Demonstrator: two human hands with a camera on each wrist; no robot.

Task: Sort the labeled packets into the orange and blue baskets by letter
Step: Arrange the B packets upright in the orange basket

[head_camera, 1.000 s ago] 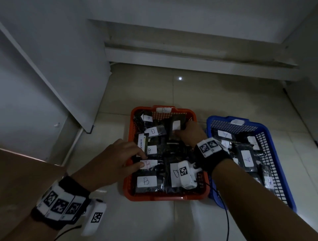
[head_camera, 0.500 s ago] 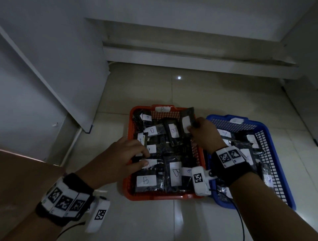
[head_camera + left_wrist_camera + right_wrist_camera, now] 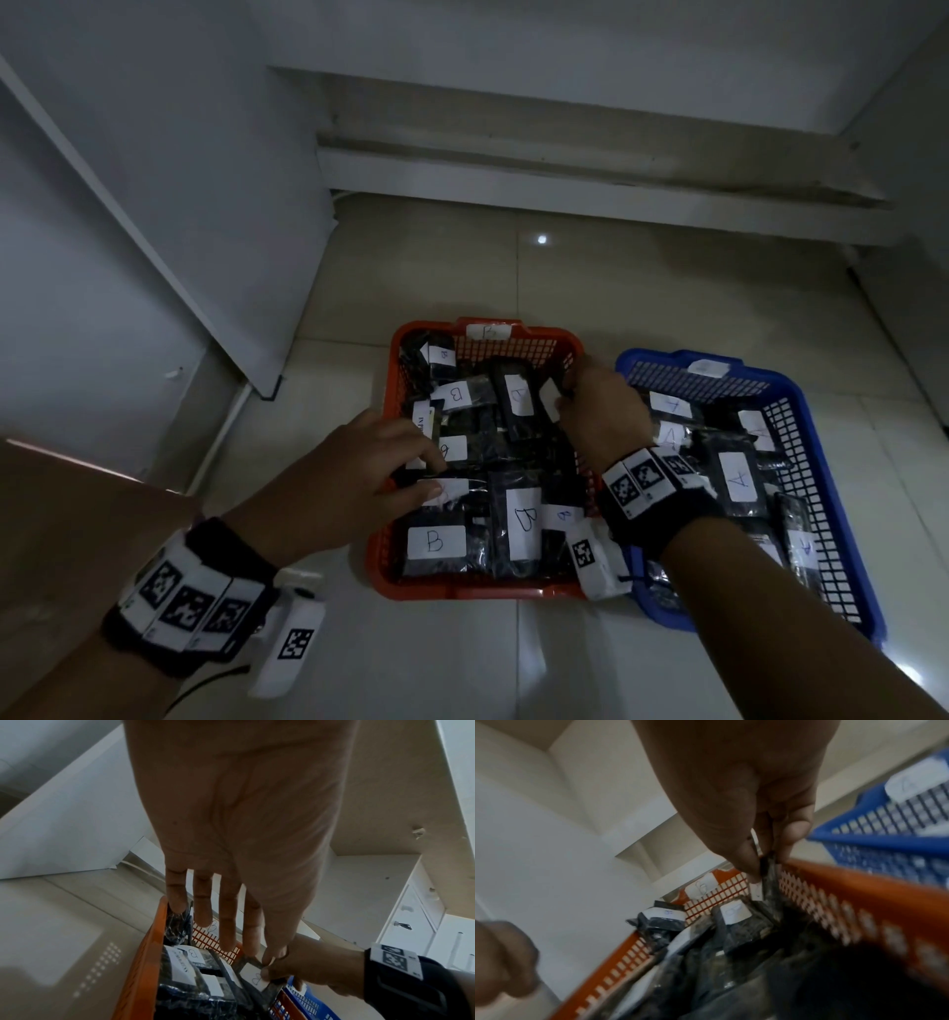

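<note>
Right hand (image 3: 601,411) pinches a B packet (image 3: 253,977) by its top edge at frame centre, over the orange basket (image 3: 390,539), probably to stand it in. Left hand (image 3: 349,483), fingers extended, steadies packets lower left.

Two baskets sit on the floor: one orange basket (image 3: 480,591) at left, one blue basket (image 3: 842,555) at right. Two hands reach in. The dark labeled packets overlap too much for an exact count.

Black B-labeled packets (image 3: 436,545) heaped in orange basket (image 3: 462,591); A-labeled packets (image 3: 739,480) in adjacent blue basket (image 3: 842,519).
</note>
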